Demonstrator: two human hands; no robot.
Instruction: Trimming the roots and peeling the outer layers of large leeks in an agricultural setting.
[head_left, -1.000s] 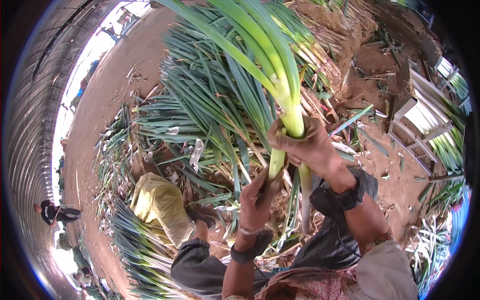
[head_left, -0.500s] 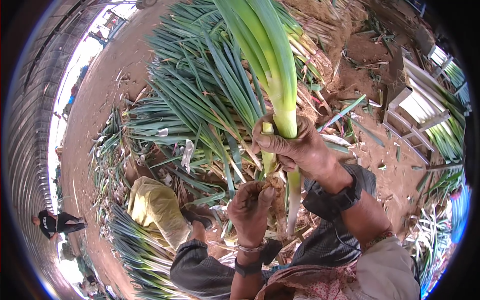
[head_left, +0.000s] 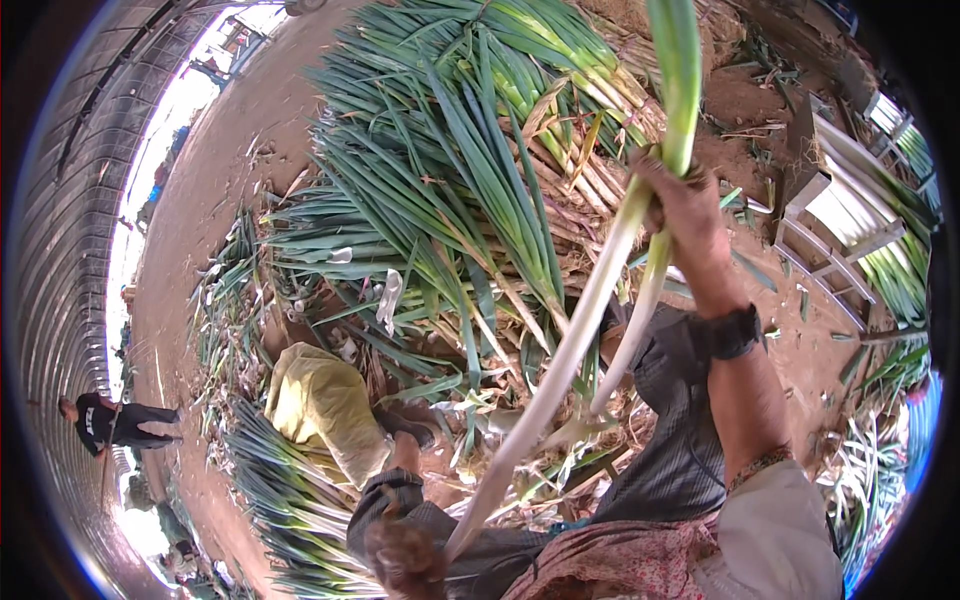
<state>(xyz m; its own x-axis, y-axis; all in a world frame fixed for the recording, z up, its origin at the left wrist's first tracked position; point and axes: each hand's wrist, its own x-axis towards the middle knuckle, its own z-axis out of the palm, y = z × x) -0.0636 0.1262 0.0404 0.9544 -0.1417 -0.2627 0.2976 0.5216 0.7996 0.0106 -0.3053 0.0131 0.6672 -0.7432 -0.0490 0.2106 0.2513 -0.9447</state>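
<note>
My right hand [head_left: 690, 215] is wrapped round large green onions, raised at the right of the middle. Green leaves rise above the fist. Below it hang a long white stalk [head_left: 570, 370], slanting down to the left, and a shorter pale stalk [head_left: 640, 320]. My left hand [head_left: 408, 558] is low, by my knee, near the long stalk's lower end. Motion smears its fingers, so whether it grips that end is unclear. In front lies a big heap of green onions [head_left: 430, 180], with leaves to the left and pale stems to the right.
Peeled leaves and scraps [head_left: 500, 420] litter the ground by my feet. A yellow sack [head_left: 325, 405] and another onion pile [head_left: 285, 500] lie at left. At right, a metal rack [head_left: 830, 260] holds white-stemmed onions. A person [head_left: 110, 425] in dark clothes stands far left.
My right hand has moved up and right with the green onions, whose long white stalk now shows. My left hand has swung down and left, away from my right hand.
</note>
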